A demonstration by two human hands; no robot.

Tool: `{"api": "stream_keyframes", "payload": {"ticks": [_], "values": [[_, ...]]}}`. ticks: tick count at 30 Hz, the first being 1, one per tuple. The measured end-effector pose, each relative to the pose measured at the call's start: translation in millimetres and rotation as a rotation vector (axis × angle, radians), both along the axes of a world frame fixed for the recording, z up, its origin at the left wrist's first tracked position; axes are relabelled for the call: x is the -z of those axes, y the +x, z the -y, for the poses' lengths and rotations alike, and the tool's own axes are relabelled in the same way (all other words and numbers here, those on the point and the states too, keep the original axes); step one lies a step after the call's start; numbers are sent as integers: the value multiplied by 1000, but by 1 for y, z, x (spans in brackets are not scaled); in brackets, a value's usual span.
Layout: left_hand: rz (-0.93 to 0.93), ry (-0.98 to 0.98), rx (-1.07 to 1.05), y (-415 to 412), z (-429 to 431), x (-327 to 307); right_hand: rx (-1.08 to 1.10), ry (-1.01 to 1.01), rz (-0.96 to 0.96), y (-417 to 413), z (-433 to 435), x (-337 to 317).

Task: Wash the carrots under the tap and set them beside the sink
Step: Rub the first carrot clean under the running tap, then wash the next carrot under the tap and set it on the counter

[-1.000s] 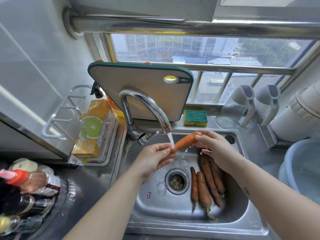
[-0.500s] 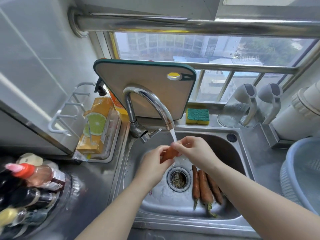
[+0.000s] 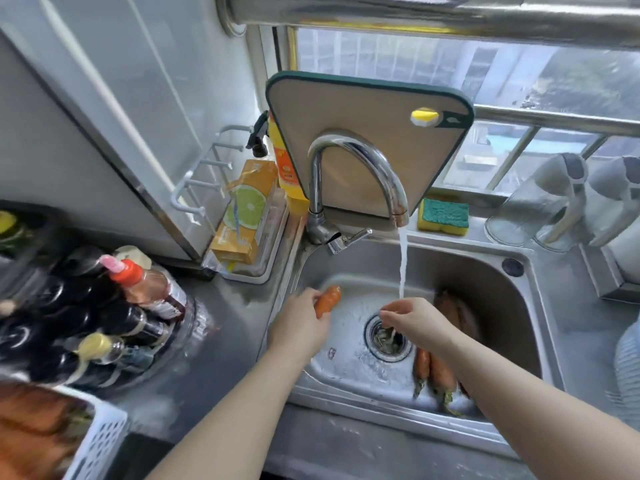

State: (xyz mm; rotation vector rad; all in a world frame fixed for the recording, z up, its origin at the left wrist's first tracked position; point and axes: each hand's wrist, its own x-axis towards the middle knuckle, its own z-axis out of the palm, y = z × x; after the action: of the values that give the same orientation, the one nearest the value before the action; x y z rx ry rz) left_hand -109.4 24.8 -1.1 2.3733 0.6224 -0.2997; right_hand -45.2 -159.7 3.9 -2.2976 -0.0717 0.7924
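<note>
Holding one carrot point(image 3: 328, 301) over the sink point(image 3: 485, 282)

The left hand point(image 3: 298, 327) grips it, its long body pointing up and right. The right hand point(image 3: 419, 322) bends its fingers under the water point(image 3: 401, 265); grip unclear. More carrots point(image 3: 438, 374) lie inside.

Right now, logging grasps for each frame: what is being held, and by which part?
The left hand grips the orange carrot round its lower length, blunt end sticking out. The right hand under the water stream: cannot tell.
</note>
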Motion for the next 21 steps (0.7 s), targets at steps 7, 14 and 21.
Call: {"api": "stream_keyframes", "payload": {"ticks": [7,14,21], "values": [[23,149,-304,-24,-65,12,-78,-44,-7,-2,-19,9],[-86,230,-241,-20,-69,20,-50,-54,-12,0,-14,16],[140,360,43,-9,-27,13,34,-197,-42,8,37,59]]}}
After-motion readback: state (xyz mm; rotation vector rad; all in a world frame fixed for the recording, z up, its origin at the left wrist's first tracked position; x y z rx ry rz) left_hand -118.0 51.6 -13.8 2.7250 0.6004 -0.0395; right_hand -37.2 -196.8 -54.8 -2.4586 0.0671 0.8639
